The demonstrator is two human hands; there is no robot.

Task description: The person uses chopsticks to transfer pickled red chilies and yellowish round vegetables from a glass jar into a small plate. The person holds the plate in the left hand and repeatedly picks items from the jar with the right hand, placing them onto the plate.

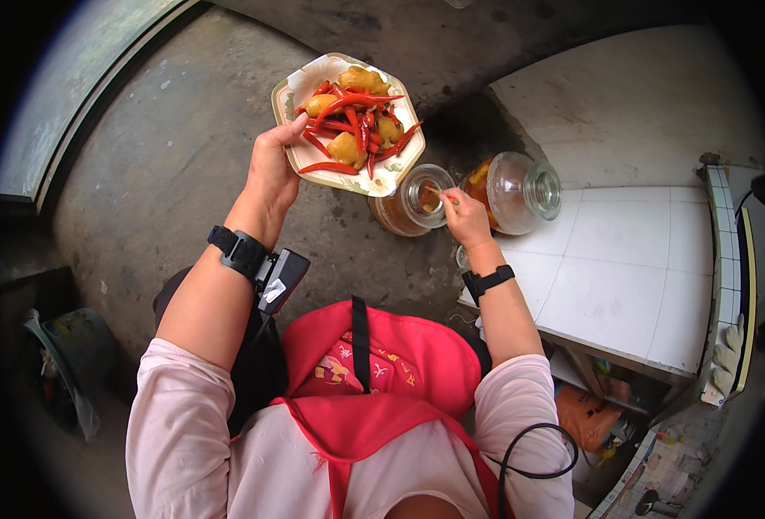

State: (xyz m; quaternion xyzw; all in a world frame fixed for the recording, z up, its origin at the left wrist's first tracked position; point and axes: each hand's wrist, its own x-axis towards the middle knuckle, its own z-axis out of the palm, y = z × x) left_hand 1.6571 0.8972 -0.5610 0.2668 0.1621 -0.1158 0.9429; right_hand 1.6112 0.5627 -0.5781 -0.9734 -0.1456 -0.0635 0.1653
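Note:
My left hand [273, 162] grips the edge of an octagonal floral plate [311, 72], its thumb over the rim. Long red chili peppers [359, 100] and yellowish pieces that look like ginger [345, 150] are heaped on it. In my right hand [468, 217] are what look like wooden chopsticks [433, 191], angled into the mouth of a glass jar [395, 214]. Brownish liquid and some pale and reddish pieces show inside that jar. The plate partly covers the jar's far left side. Right beside it stands a second glass jar [511, 191] with orange and yellow contents.
A white tiled counter [622, 240] spans the right, with an orange plastic bag [583, 415] on a shelf below. A small glass piece [462, 257] sits by my right wrist. At lower left a lined bin [74, 350] stands on the concrete floor [162, 143].

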